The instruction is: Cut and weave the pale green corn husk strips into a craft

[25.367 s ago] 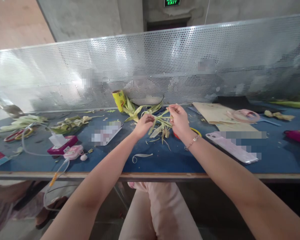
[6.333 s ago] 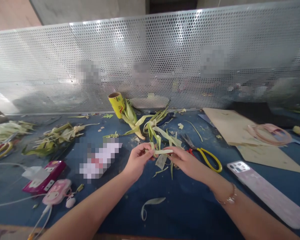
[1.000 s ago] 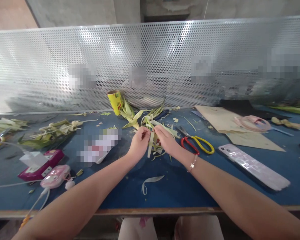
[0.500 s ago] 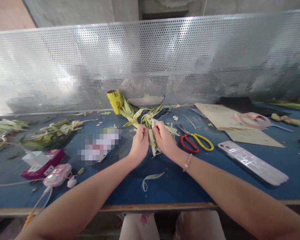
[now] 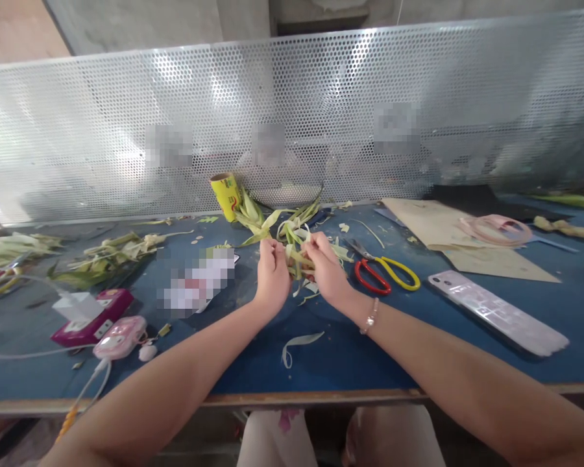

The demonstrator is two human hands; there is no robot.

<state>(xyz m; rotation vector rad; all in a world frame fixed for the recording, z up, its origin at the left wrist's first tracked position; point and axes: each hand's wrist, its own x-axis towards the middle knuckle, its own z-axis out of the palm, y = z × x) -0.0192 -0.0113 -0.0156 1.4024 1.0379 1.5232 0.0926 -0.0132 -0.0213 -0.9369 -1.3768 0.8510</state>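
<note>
Pale green corn husk strips (image 5: 300, 264) stretch between my two hands at the middle of the table. My left hand (image 5: 274, 279) is closed, its thumb and fingers pinching the strips from the left. From the right, my right hand (image 5: 328, 271) pinches them too, with bent fingers. Just beyond my hands lie more corn husks (image 5: 255, 224), loosely spread. Scissors (image 5: 387, 272) with one red and one yellow handle rest to the right of my right hand. A loose curled strip (image 5: 302, 340) lies on the near side.
Behind the blue table (image 5: 350, 363) stands a perforated metal screen (image 5: 292, 84). A yellow tube (image 5: 225, 196) leans near it. At right are a phone (image 5: 499, 314) and brown paper (image 5: 496, 263). On the left are a magenta power strip (image 5: 111, 311), cables, a pink case (image 5: 121, 337) and husks (image 5: 111, 256).
The strip that hung down between my hands now runs crosswise between them. My hands stay close together, and the whole view has shifted slightly.
</note>
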